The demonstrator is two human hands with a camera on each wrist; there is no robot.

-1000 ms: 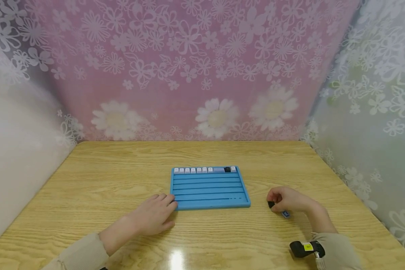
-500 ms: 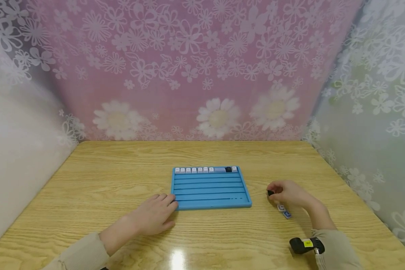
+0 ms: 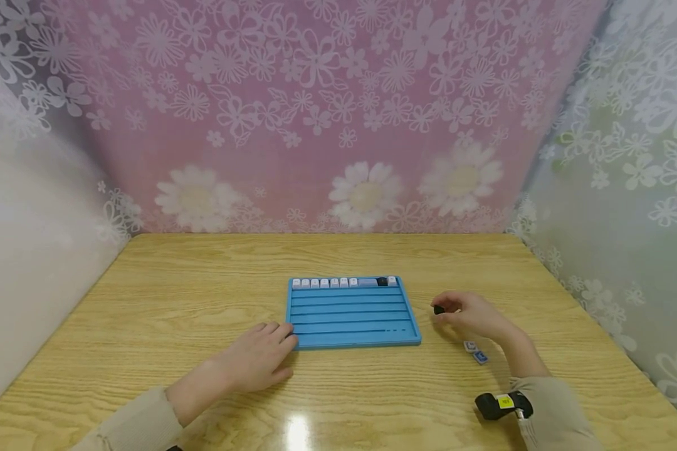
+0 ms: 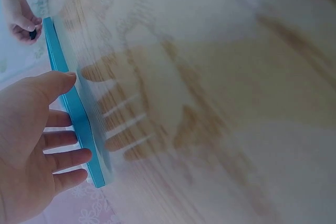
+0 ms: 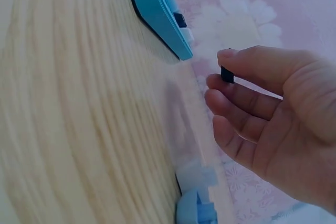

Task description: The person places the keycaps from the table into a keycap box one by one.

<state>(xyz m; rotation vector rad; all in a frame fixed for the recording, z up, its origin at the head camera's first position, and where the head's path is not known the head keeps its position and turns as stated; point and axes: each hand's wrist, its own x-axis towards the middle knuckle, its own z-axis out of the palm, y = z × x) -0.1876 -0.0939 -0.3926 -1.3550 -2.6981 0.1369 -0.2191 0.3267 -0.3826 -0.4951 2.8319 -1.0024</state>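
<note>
A blue keycap tray [image 3: 344, 317] with ridged rows lies on the table; white keycaps [image 3: 324, 283], a long lavender keycap [image 3: 367, 283] and a black one [image 3: 382, 282] fill its back row. At the tray's front left corner, my left hand [image 3: 257, 360] rests with fingers extended, touching the edge. Right of the tray, my right hand [image 3: 467, 315] pinches a black keycap [image 5: 227, 74] between thumb and index finger, above the table. Below that hand a white keycap [image 3: 470, 346] and a blue keycap [image 3: 481, 357] lie on the wood.
The wooden table [image 3: 192, 288] carries the tray near its middle. A pink flowered curtain [image 3: 282, 125] hangs behind it, with pale walls at the left and right. A black wrist strap [image 3: 503, 405] sits on my right forearm.
My right hand has lifted the black keycap and carried it up and left, toward the tray. The white keycap on the table has come into view. My left hand has stayed in place.
</note>
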